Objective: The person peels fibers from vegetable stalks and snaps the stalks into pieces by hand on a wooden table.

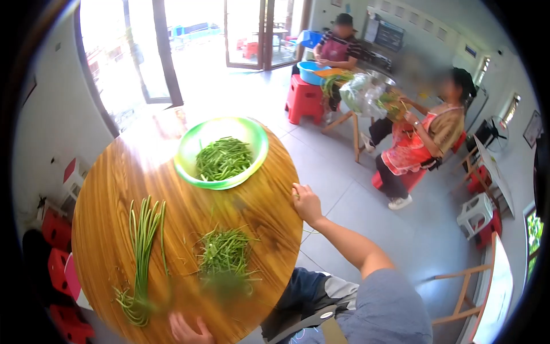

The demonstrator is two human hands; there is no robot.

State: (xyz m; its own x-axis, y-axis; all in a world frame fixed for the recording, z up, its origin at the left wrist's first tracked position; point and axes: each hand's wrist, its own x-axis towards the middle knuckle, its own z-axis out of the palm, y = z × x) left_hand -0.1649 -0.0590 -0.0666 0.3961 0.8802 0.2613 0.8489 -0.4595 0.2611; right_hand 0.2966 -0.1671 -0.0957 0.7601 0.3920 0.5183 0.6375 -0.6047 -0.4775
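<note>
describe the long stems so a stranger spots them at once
Find the round wooden table. Left of its loose pile of short pieces, as pictured, lies the bundle of green stems. Unlike that pile, its stems run long and roughly parallel.

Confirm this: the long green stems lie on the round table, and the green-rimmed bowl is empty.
The bowl is not empty: the head view shows it holding cut green pieces. The long green stems do lie on the round table.

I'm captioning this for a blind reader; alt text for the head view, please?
Long green stems, a pile of short pieces and a bowl of more sit on a round wooden table. The person's left hand is at its near side, right hand at its right edge. Two aproned people are beyond.
</note>
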